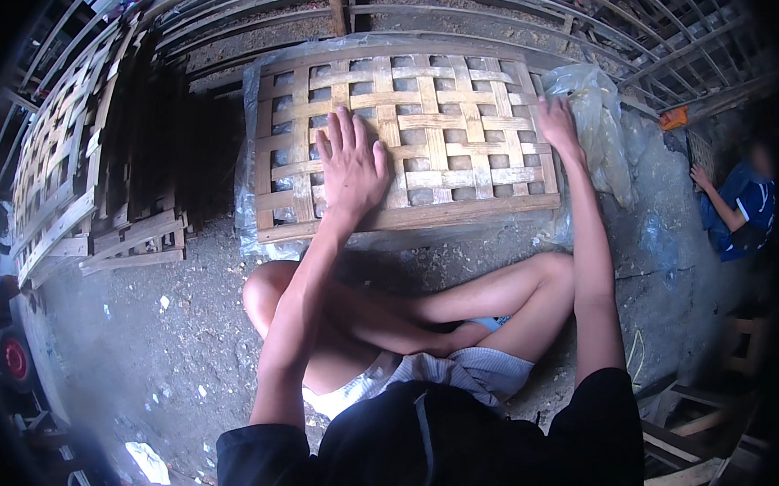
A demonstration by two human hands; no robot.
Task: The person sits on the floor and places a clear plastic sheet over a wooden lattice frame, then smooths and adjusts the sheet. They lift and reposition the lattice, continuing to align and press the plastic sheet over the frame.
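Observation:
A woven panel of flat bamboo strips in a wooden frame (410, 214) lies in front of my crossed legs, on a clear plastic sheet (252, 116). My left hand (352, 166) rests flat on the weave, left of its middle, with fingers spread and nothing held. At the panel's upper right edge is my right hand (557, 126), its fingers bent together beside the frame's side slat. What those fingers hold, if anything, is too small to tell. Just right of that hand lies a crumpled clear plastic bag (600, 131).
More woven panels (57, 148) lean at the left, by stacked wooden slats (141, 242). A slatted fence (459, 18) runs behind. A person in blue (743, 204) sits at the far right, near an orange object (674, 117). Wooden frames (684, 444) stand at the lower right.

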